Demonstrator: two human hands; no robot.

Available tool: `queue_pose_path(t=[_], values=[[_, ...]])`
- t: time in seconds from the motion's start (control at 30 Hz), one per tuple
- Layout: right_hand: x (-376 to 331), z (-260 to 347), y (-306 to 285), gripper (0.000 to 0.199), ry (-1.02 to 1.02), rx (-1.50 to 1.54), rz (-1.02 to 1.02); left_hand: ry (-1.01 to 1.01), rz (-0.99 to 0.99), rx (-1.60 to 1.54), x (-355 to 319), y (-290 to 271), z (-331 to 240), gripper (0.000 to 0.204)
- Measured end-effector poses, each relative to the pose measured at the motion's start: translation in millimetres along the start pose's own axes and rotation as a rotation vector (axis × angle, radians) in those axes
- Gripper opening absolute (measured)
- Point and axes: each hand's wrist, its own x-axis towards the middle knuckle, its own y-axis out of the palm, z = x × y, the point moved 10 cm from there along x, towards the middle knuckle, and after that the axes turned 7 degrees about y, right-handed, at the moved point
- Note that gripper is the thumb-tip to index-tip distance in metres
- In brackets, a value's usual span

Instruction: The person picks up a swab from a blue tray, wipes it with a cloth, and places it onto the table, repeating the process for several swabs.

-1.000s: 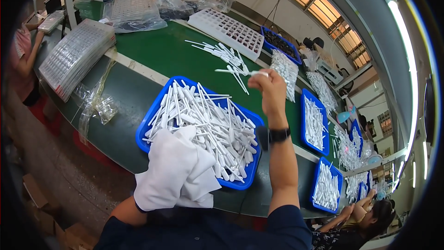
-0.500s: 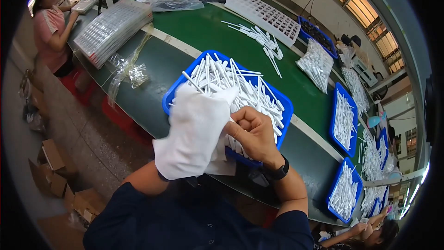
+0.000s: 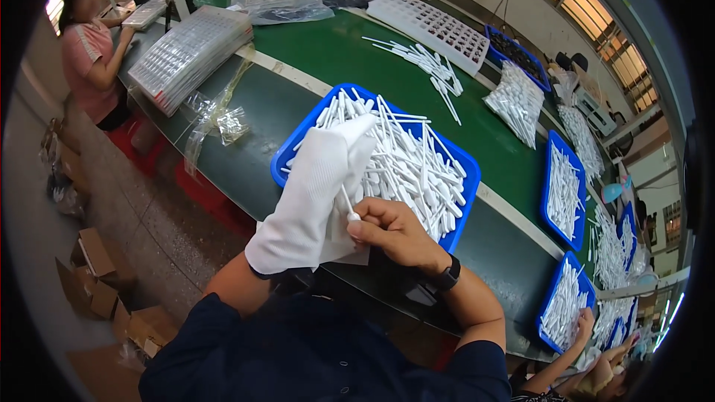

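Observation:
White cloth, like a loose glove or sock, covers my left hand up to the wrist. Its fingers are hidden under the fabric, over the near left part of a blue tray. In a pinch, my bare right hand holds a small white plastic stick by its thicker rounded end. The stick's thin end points up toward the cloth-covered hand. Many similar white sticks lie heaped in the tray. White sheet material shows beneath my hands, partly hidden.
Stacked clear trays stand at the left. Loose sticks, a white perforated tray and a bag of white pieces lie farther back. More blue trays line the right side. One person is far left; another's hand is lower right.
My right hand has moved down and slightly left, bringing the pinched white stick into view. My cloth-covered left hand has turned and narrowed. Another person's hand has reached the lower-right tray.

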Motion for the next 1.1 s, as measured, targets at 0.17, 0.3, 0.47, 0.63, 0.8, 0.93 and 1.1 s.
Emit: queue_pose_path(t=[0.17,0.3,0.47,0.63,0.8,0.93,1.1], values=[[-4,12,-11,0.013,-0.089,-0.096,-0.136,-0.055,0.236,0.119,3,9,0,0.057],[-2,7,-3,0.013,-0.087,-0.147,-0.21,-0.049,0.139,0.172,11,2,-2,0.031],[5,-15,-16,0.018,-0.015,-0.288,-0.242,0.607,0.491,1.369,-11,47,-29,0.017],[-8,17,-21,0.018,-0.017,-0.198,-0.255,0.586,0.421,1.276,-4,49,-43,0.013],[-20,38,-41,0.017,-0.056,-0.088,-0.316,1.249,0.579,1.549,-48,67,-38,0.011],[-37,58,-67,0.02,-0.043,-0.469,-0.406,0.295,0.731,1.251,-22,78,-13,0.008],[-36,71,-77,0.029,-0.346,-0.118,-0.457,0.295,0.737,1.201,-28,63,40,0.01]])
